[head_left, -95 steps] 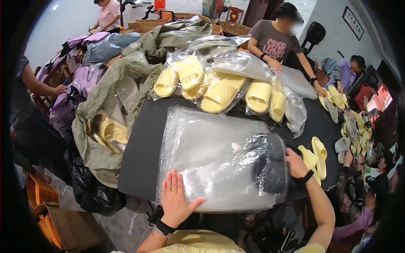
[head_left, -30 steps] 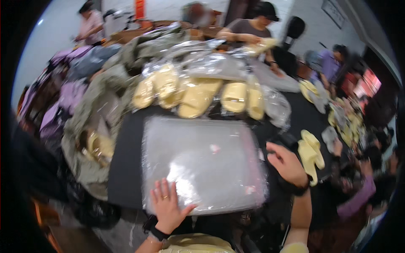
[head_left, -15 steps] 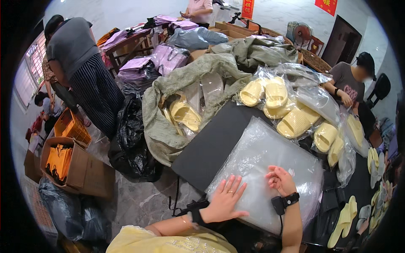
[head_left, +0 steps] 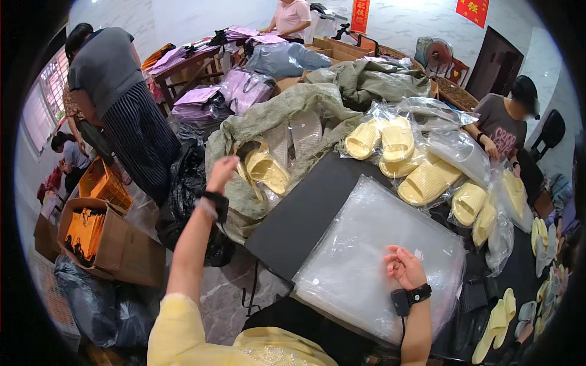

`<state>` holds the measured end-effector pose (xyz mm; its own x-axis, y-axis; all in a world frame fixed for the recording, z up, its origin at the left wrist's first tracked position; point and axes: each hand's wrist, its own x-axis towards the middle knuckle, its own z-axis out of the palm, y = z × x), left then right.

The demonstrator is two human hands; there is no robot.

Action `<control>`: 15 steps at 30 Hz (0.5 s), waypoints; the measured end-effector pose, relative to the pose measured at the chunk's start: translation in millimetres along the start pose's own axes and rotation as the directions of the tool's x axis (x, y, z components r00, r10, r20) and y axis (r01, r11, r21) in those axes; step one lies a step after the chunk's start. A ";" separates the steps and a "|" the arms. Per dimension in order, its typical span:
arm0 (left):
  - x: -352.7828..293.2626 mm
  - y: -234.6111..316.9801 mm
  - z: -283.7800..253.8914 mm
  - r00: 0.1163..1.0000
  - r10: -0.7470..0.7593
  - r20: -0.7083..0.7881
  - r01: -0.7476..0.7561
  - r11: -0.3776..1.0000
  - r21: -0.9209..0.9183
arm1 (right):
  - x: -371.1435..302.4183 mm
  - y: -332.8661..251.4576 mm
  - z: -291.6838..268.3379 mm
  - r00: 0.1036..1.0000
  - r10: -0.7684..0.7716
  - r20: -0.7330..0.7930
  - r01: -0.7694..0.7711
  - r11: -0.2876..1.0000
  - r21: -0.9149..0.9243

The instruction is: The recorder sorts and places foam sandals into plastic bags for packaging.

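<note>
My left hand [head_left: 223, 173] is at the left side of a green woven sack [head_left: 235, 210], its fingers bunched and blurred, so their grip is unclear. Inside the sack's mouth lie yellow slippers [head_left: 268, 172] and pale grey slippers [head_left: 306, 131] in clear plastic. My right hand [head_left: 405, 266] hovers over or rests on a stack of clear plastic bags [head_left: 360, 244], with its fingers loosely curled, partly apart and holding nothing. The bag stack lies on a black tabletop [head_left: 305, 204].
Bagged yellow slippers [head_left: 427, 183] are heaped beyond the bag stack, and loose slippers [head_left: 497, 320] lie at the right. A black plastic bag [head_left: 183, 201] and a cardboard box [head_left: 131, 247] stand at the left. Other people work around the room, one at the right [head_left: 503, 128].
My left hand has left the plastic bags and reached up and left to the sack's side. My right hand has stayed nearly in place. The bag stack lies much as before.
</note>
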<state>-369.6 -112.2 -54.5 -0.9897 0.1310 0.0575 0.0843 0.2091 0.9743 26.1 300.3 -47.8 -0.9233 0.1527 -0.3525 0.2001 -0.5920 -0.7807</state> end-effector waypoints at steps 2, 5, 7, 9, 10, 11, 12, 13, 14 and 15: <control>39.8 3.7 -10.0 0.943 0.287 -0.171 -0.271 0.956 0.112 | 2.7 -0.5 2.0 1.000 0.011 0.001 -0.011 1.000 0.012; 52.6 78.8 -23.8 0.938 0.339 -0.076 -0.319 0.926 0.203 | -0.5 1.4 -2.4 0.999 0.029 0.027 -0.030 0.999 0.033; 1.0 168.3 -10.4 0.987 0.131 0.088 -0.148 0.964 0.220 | -7.5 2.7 -6.4 1.000 0.021 -0.016 -0.021 0.999 0.029; -48.0 223.3 -44.7 0.966 0.078 0.245 -0.146 0.951 0.273 | -3.6 1.4 -1.6 0.999 0.032 0.002 -0.032 0.999 0.007; -59.8 234.9 -71.7 0.882 0.152 0.445 -0.210 0.974 0.083 | -3.2 1.9 -3.8 0.999 0.028 0.023 -0.028 1.000 -0.003; -74.2 251.2 -84.0 0.860 0.185 0.476 -0.248 0.966 0.073 | -3.6 2.3 -7.2 0.999 0.024 0.033 -0.024 1.000 -0.009; -93.3 270.2 -96.2 0.837 0.213 0.504 -0.283 0.957 0.065 | -1.5 2.0 -10.0 0.999 0.038 0.022 -0.038 0.999 0.003; -103.9 285.9 -100.7 0.847 0.203 0.492 -0.308 0.941 0.140 | -3.4 1.8 -17.1 1.000 0.024 0.009 -0.024 1.000 -0.005; -118.4 303.4 -110.5 0.858 0.195 0.476 -0.331 0.917 0.223 | -6.0 2.6 -20.5 1.000 0.014 0.004 -0.014 1.000 -0.009; -131.0 310.0 -139.5 0.886 0.241 0.397 -0.368 0.886 0.283 | -6.8 0.5 -17.4 1.000 0.015 -0.001 -0.015 1.000 -0.025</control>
<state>-229.9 -199.6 270.4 -0.8105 0.5508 0.1992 0.4714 0.4116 0.7800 38.3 312.7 -54.7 -0.9199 0.1444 -0.3646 0.2222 -0.5741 -0.7881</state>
